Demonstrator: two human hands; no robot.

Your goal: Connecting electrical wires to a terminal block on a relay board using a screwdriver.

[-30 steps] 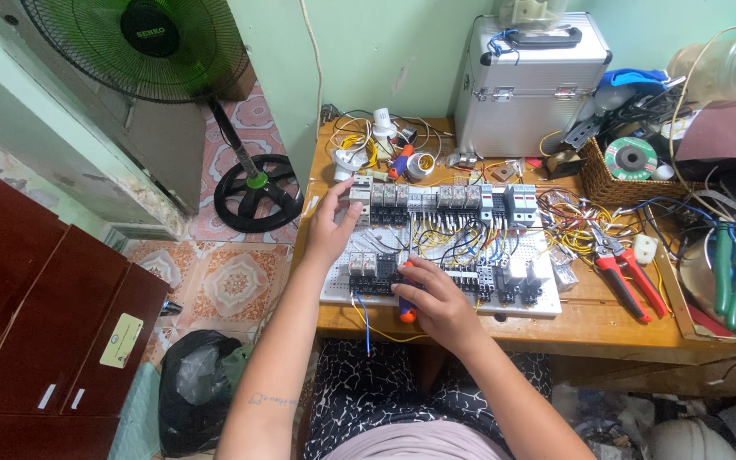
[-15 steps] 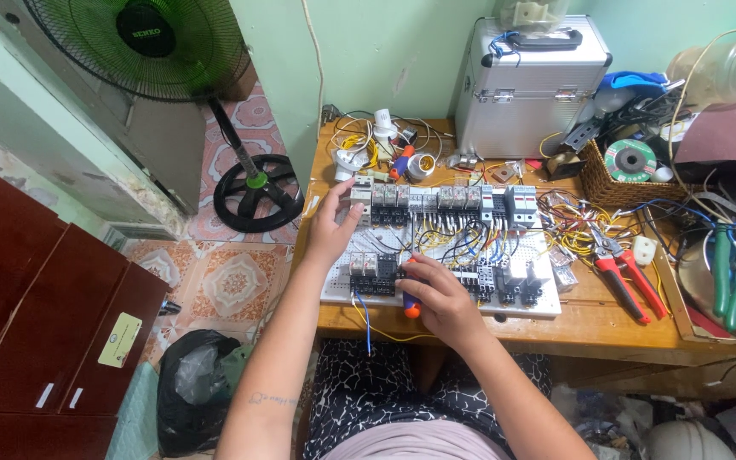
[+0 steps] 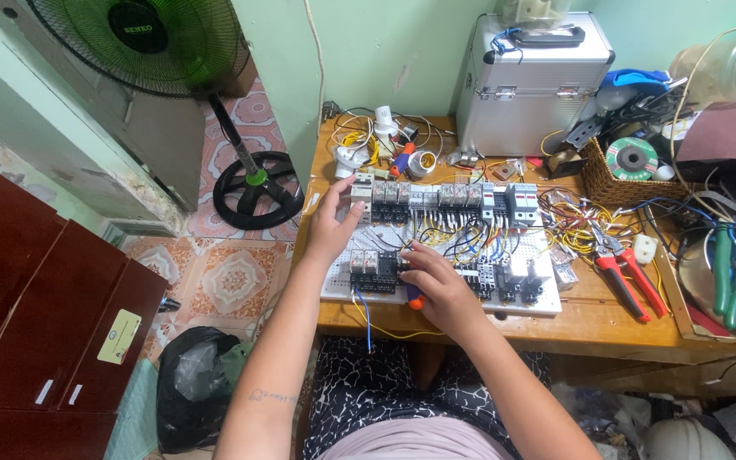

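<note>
Wooden bench carries your white wiring board, long axis left-to-right. Your right hand grips an orange-handled screwdriver, tip hidden, at the near relay row. Your left hand, fingers spread, steadies the far breaker row. Both hands have barely shifted.

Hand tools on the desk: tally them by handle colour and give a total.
Red-handled pliers, right of the wiring board: 1
Green-handled pliers, at the desk's far right: 1
Orange-handled screwdriver, in the right hand: 1
Total: 3
The left hand holds no tool; it rests on the board's upper left corner.
</note>
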